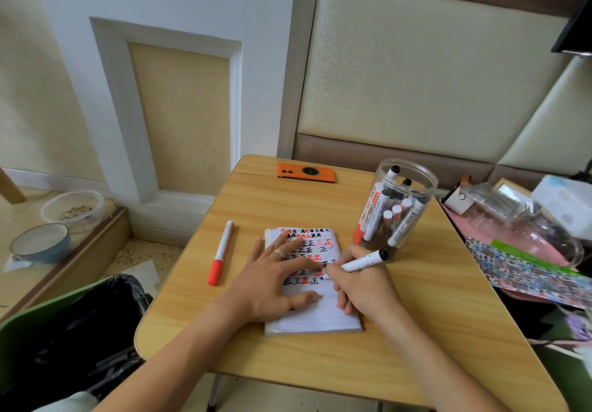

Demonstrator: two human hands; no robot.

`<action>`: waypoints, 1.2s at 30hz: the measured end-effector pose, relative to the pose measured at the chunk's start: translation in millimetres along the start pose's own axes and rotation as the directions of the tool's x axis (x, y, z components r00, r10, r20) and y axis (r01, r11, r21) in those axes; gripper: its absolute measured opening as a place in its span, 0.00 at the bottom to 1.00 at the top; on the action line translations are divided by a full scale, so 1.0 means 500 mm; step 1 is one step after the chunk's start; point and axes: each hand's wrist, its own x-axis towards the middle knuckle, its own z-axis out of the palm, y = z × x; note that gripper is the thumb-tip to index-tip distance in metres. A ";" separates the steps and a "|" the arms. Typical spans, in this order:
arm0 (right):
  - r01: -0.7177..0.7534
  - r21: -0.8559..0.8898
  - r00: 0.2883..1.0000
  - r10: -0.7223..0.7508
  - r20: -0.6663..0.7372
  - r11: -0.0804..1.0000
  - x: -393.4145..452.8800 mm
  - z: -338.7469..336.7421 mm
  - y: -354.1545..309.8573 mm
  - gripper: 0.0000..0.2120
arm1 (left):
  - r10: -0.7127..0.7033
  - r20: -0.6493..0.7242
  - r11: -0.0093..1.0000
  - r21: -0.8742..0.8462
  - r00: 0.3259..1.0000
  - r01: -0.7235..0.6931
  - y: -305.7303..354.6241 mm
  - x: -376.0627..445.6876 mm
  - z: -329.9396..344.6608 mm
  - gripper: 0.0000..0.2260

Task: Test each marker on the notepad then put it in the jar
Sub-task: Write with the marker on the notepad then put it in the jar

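A lined notepad (320, 315) lies on the wooden table (416, 331), its upper half covered in red and black marks. My left hand (272, 277) rests flat on the page with straight fingers, a ring on one finger. My right hand (362, 286) grips a white marker with a black end (365, 260), its tip down on the pad's right side. A clear plastic jar (395, 206) stands just behind, holding several markers. One red-capped marker (221, 253) lies on the table left of the pad.
An orange phone (306, 173) lies at the table's far edge. Clutter, a patterned sheet (525, 270) and clear bags crowd the right side. A bin with a black bag (80, 331) stands at lower left, bowls (41, 241) on the floor beyond.
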 end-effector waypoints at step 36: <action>-0.025 -0.026 0.997 0.023 -0.068 0.999 -0.008 0.003 -0.004 0.09 | 0.015 -0.024 1.000 0.011 1.000 -0.015 -0.002 -0.001 0.004 0.27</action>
